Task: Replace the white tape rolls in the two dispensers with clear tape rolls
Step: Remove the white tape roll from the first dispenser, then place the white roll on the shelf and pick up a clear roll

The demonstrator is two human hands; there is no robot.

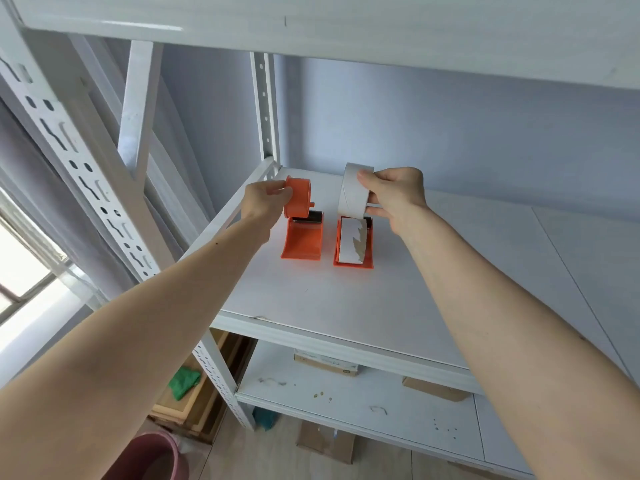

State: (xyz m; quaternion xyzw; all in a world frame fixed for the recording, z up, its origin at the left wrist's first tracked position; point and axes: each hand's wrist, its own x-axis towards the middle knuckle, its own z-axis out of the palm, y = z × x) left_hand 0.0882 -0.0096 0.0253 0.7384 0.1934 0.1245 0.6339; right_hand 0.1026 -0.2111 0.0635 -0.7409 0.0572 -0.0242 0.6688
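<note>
Two orange tape dispensers stand side by side on the white shelf (346, 306). My left hand (265, 202) grips the round top of the left dispenser (302, 233), which shows no roll. My right hand (394, 195) holds a white tape roll (351, 192) just above the right dispenser (353, 251). A strip of white tape with a torn edge runs from the roll down over that dispenser's front. No clear tape roll is in view.
A shelf board (346, 22) hangs close above. The rack's perforated posts (265, 105) stand at the left and back. Flat cardboard boxes (325, 363) lie on the lower shelf. A pink bucket (152, 455) and a green cloth (183, 381) are near the floor.
</note>
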